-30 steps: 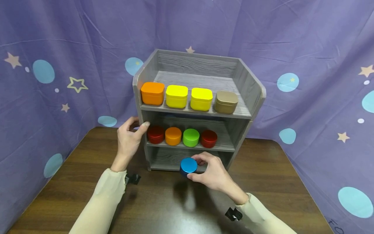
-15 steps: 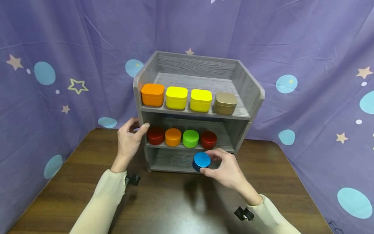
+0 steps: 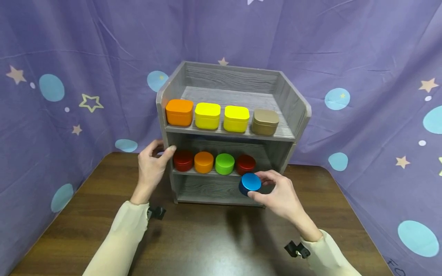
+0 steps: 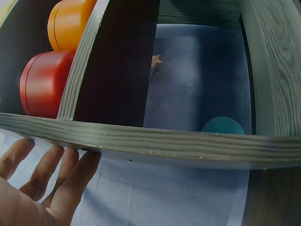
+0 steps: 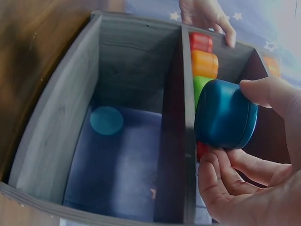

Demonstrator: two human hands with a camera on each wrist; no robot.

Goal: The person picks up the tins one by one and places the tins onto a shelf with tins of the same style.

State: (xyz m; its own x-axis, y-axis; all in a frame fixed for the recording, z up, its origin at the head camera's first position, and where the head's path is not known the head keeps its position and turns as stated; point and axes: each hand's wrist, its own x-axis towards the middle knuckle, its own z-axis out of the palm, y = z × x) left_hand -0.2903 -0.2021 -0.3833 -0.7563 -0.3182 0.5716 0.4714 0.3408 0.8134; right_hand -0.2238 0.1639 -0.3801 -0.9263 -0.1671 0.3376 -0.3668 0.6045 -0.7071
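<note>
The right hand (image 3: 281, 193) grips a blue tin (image 3: 250, 183), thumb and fingers curled round its side. The tin is held clear of the table (image 3: 207, 237), in front of the shelf unit (image 3: 228, 134) at its lower right corner, just below the front edge of the middle shelf. From the right wrist, the blue tin (image 5: 225, 120) sits tilted against that shelf edge — whether it touches the wood cannot be told.

The left hand (image 3: 152, 166) rests on the unit's left side wall at about 9 o'clock from the middle shelf, thumb on the front edge, fingers relaxed along the outer face; it holds nothing. The left wrist view shows those fingers (image 4: 42, 174) lying straight beside the panel.

Middle shelf, left to right: red tin (image 3: 183, 160), orange tin (image 3: 203, 161), green tin (image 3: 225, 163), second red tin (image 3: 246, 164) — the last at roughly 11 o'clock from the blue tin, just beside it.

Top shelf, left to right: orange box (image 3: 179, 112), two yellow boxes (image 3: 207, 115), tan box (image 3: 265, 122).

Star-printed purple cloth (image 3: 69, 57) hangs behind.
</note>
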